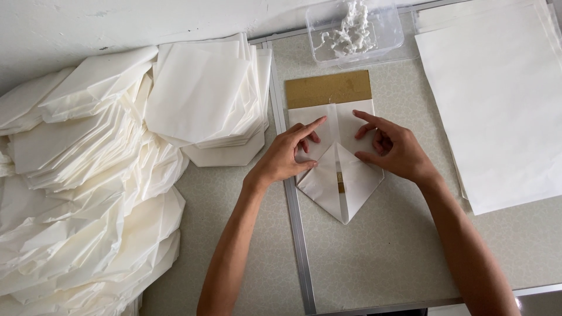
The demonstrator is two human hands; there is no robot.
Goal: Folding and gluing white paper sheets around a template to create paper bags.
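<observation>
A white sheet of paper [342, 181] lies on the table, folded into a point that faces me. It rests on a gold-brown card [328, 88] that shows above it. My left hand [287, 155] presses on the paper's left flap with the forefinger stretched toward the middle crease. My right hand [395, 149] presses on the right flap, forefinger pointing inward too. Neither hand grips anything; the fingers lie flat or curled on the paper.
A large heap of folded white papers [88, 187] fills the left side, with a neater stack [205, 99] behind it. A pile of flat white sheets [497, 99] lies at the right. A clear plastic box [354, 29] with white paste stands at the back. A metal strip [295, 234] runs down the table.
</observation>
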